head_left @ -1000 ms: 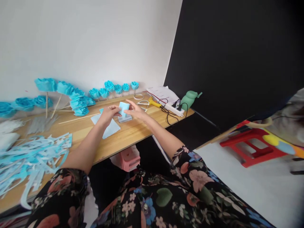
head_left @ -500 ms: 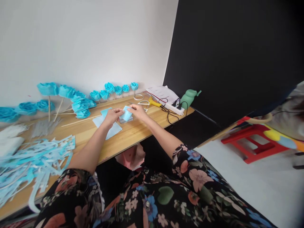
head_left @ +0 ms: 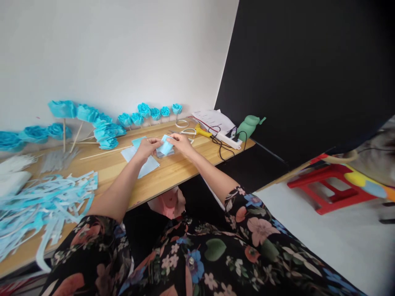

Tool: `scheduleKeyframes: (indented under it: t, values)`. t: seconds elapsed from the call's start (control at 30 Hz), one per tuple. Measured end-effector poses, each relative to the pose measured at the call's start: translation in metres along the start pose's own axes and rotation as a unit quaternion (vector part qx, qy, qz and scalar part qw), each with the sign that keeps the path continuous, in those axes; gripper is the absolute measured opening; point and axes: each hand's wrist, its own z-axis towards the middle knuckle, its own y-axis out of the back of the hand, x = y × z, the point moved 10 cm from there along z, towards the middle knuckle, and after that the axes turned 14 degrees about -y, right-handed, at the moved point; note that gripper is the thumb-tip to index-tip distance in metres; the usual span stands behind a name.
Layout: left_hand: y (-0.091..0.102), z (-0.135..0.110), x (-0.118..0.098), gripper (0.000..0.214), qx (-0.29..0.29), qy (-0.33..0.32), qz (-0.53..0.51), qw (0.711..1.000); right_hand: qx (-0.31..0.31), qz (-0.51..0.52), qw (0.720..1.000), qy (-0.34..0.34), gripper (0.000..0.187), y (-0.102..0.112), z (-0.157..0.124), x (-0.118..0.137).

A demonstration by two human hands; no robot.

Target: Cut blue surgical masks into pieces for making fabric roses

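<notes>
Both hands meet over the wooden table (head_left: 173, 172) and pinch a small light blue paper square (head_left: 167, 145). My left hand (head_left: 147, 147) grips its left edge with closed fingers. On the paper's right edge my right hand (head_left: 181, 143) is closed too. Under the paper lies a small stack of blue squares (head_left: 163, 153). A larger pale blue sheet (head_left: 142, 162) is spread on the table below my left wrist.
Blue paper roses on sticks (head_left: 89, 119) line the wall, smaller ones (head_left: 151, 113) further right. Blue paper strips (head_left: 40, 201) pile at the left. Scissors (head_left: 191, 131), a power strip (head_left: 230, 139) with cables and a green object (head_left: 249, 125) sit at the right end. A red stool (head_left: 327, 189) stands on the floor.
The paper square stood upright in my left hand with my right hand open beside it; now both hands pinch it, lowered over the stack.
</notes>
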Motion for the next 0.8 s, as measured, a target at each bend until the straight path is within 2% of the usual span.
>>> scheduleKeyframes:
  t: [0.2,0.27,0.43,0.57,0.6,0.7,0.73,0.8]
  values:
    - [0.002,-0.001,0.001,0.034,-0.005,0.010,0.000,1.000,-0.015,-0.070,0.997,0.031,0.032,0.002,0.001,0.006]
    - [0.003,-0.001,0.001,0.035,-0.012,0.011,0.011,1.000,-0.012,-0.121,0.991,0.055,0.029,-0.001,-0.002,0.012]
    - [0.003,0.001,-0.007,0.042,-0.032,-0.021,-0.036,0.999,-0.013,-0.219,0.971,0.100,0.019,-0.007,-0.005,0.030]
    - [0.006,0.000,-0.011,0.042,-0.059,-0.030,-0.062,0.996,0.002,-0.169,0.981,0.097,0.019,-0.009,-0.004,0.038]
    - [0.006,0.000,-0.013,0.042,-0.058,-0.035,-0.065,0.996,0.008,-0.142,0.986,0.088,0.022,-0.008,-0.004,0.036]
    - [0.008,0.000,-0.020,0.040,-0.063,-0.053,-0.077,0.994,0.028,-0.069,0.996,0.051,0.048,-0.009,0.000,0.024]
    - [0.009,0.001,-0.022,0.040,-0.068,-0.060,-0.084,0.992,0.032,-0.055,0.997,0.042,0.049,-0.010,0.001,0.020]
    - [0.012,0.002,-0.025,0.040,-0.082,-0.070,-0.096,0.990,0.032,-0.036,0.998,0.036,0.037,-0.010,0.003,0.012]
